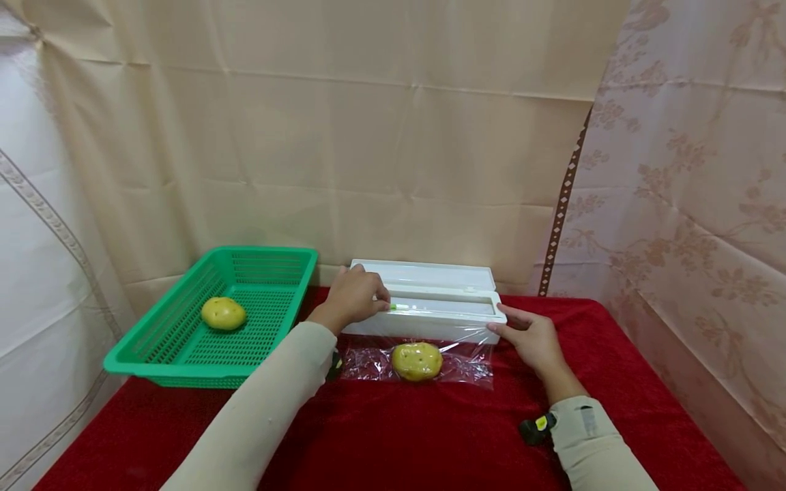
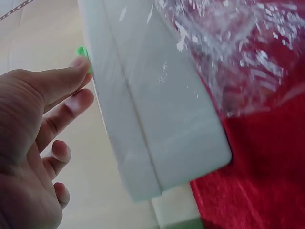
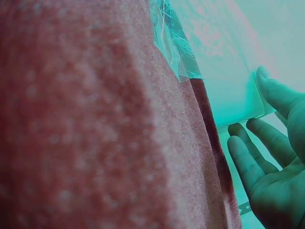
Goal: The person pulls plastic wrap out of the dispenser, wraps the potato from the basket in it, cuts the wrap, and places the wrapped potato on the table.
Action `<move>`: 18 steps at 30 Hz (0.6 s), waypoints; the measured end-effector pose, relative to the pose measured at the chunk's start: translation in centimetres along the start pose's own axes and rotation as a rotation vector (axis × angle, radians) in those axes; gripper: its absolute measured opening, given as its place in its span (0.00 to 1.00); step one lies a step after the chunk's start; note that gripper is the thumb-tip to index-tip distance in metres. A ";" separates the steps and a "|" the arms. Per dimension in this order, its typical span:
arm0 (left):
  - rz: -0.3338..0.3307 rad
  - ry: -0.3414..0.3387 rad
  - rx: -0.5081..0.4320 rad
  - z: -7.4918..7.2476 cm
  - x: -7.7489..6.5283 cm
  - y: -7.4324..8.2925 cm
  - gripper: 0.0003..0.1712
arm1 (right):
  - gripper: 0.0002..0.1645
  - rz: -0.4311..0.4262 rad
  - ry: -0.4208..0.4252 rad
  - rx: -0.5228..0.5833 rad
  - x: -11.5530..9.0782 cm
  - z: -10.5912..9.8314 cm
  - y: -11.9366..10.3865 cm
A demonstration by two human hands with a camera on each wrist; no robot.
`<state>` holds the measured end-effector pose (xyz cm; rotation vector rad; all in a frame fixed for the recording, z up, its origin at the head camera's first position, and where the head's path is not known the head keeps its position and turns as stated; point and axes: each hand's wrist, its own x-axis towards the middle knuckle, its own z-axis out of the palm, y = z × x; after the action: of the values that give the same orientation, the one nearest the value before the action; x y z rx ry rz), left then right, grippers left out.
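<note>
A white cling film dispenser box (image 1: 424,327) stands with its lid (image 1: 424,274) raised. My left hand (image 1: 356,297) is over the box's left part, thumb and forefinger pinching a small green slide cutter (image 2: 81,50) at its top edge. At the box's right end, my right hand (image 1: 535,339) holds the corner, thumb on the front and fingers around the end. Clear cling film (image 1: 469,361) runs down from the box's front onto the table. A yellow potato (image 1: 417,361) lies in front of the box, under the film, which is crumpled on both sides of it.
On the left stands a green plastic basket (image 1: 211,370) with another potato (image 1: 224,314) in it. Red cloth (image 1: 393,436) covers the table. Beige curtains (image 1: 393,136) hang behind, and a patterned curtain (image 1: 706,204) hangs at the right.
</note>
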<state>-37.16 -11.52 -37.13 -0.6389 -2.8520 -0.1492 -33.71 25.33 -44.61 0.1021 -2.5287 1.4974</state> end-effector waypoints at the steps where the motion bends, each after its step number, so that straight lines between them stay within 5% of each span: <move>1: -0.004 -0.004 0.002 -0.1 -0.1 -0.2 0.04 | 0.39 -0.002 -0.003 -0.003 0.0 0.0 0.0; 18: -0.029 -0.011 0.001 -0.9 -1.1 -3.0 0.06 | 0.39 0.003 -0.004 0.009 0.1 -0.1 0.3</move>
<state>-37.28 -14.79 -36.70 -0.6007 -2.8723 -0.1487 -33.85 25.56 -44.78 0.1036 -2.5265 1.5113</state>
